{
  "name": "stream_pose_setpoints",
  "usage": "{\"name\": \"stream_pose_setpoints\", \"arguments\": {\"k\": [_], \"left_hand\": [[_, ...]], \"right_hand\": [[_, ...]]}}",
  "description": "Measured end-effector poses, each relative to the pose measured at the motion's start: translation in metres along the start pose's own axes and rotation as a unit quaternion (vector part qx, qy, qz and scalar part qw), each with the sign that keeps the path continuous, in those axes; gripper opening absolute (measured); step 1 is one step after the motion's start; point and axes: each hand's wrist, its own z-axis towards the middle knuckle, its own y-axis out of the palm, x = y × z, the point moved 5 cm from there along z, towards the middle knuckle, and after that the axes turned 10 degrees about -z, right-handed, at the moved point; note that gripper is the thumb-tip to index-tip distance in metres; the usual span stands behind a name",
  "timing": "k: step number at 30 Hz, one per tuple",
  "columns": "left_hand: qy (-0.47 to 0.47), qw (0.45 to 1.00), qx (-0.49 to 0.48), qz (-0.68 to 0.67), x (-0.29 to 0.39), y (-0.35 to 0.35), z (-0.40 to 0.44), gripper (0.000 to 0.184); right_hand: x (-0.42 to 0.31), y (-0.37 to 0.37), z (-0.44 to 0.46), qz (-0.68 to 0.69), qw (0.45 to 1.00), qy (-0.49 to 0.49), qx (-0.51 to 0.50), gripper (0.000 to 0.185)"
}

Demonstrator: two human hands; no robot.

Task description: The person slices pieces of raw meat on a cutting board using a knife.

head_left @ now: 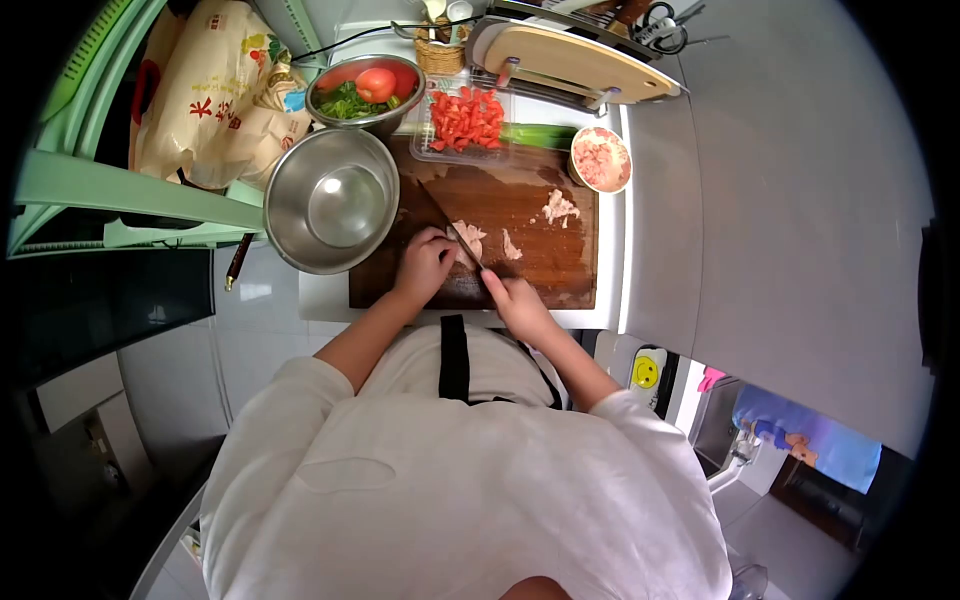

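Observation:
A wet brown cutting board (540, 280) lies in front of me. My right hand (518, 305) is wrapped round the handle of a kitchen knife (447, 222), whose dark blade slants up and to the left over the board. The blade is at a piece of pale pink meat (470, 236). With fingers curled, my left hand (425, 265) holds that meat on the blade's left side. Right of the knife lies a small sliver of meat (511, 246), and farther up are chopped meat bits (560, 208).
An empty steel bowl (285, 215) overlaps the board's left side. Behind it are a bowl with a tomato (376, 85) and greens, a clear tray of diced tomato (467, 120), a green stalk (540, 136) and a tub of minced meat (601, 160). Spare boards (575, 62) stand at the back.

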Motion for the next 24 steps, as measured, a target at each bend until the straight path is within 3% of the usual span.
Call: {"name": "stream_pose_setpoints", "arguments": {"k": [3, 8, 11, 14, 17, 20, 24], "left_hand": [[-0.059, 0.998, -0.022, -0.003, -0.005, -0.009, 0.002, 0.008], [-0.173, 0.984, 0.013, -0.037, -0.016, -0.026, -0.003, 0.006], [-0.144, 0.986, 0.060, -0.055, -0.007, -0.031, 0.002, 0.006], [-0.129, 0.974, 0.096, -0.159, -0.008, -0.036, 0.005, 0.008], [-0.189, 0.940, 0.072, -0.274, -0.013, -0.032, -0.001, 0.011], [-0.253, 0.953, 0.021, -0.165, -0.002, -0.035, 0.002, 0.022], [-0.066, 0.992, -0.031, 0.102, 0.004, -0.032, 0.007, 0.040]], "right_hand": [[-0.004, 0.004, 0.005, -0.003, 1.000, 0.008, 0.021, 0.068], [0.047, 0.017, -0.031, 0.078, 0.996, 0.032, 0.034, 0.068], [0.045, 0.016, -0.036, 0.151, 0.987, 0.044, 0.023, 0.064], [0.036, 0.007, -0.043, 0.197, 0.979, 0.047, 0.037, 0.061], [0.036, -0.010, -0.054, 0.236, 0.969, 0.047, 0.062, 0.059], [0.044, -0.025, -0.067, 0.274, 0.956, 0.071, 0.083, 0.058], [0.062, -0.029, -0.081, 0.265, 0.954, 0.087, 0.114, 0.059]]}}
